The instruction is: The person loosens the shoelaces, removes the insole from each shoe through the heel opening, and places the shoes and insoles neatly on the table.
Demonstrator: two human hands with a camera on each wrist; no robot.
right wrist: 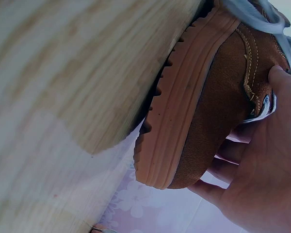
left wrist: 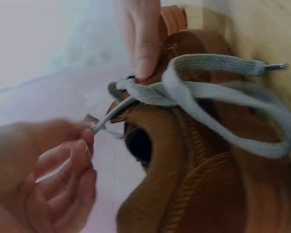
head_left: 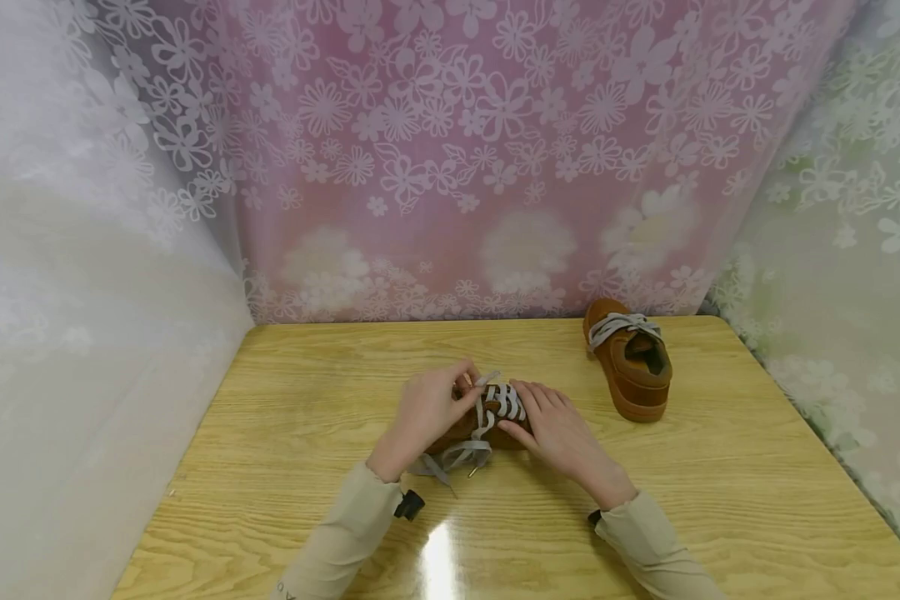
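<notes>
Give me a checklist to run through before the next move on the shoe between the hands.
1. Left grip pinching the flat grey fabric lace: ok.
2. Right grip holding the brown leather shoe: ok, thumb and fingers on opposite sides.
3. Loose lace gathered: not ok; a thin metallic lace tip hangs free.
4. Ridged tan sole fully flat on the pale wood-grain table: cannot tell.
5. Second brown shoe with grey laces clear of both hands: ok, apart to the right.

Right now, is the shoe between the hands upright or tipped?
Upright: laces sit atop the shoe in the head view; its sole faces the table in the right wrist view.
</notes>
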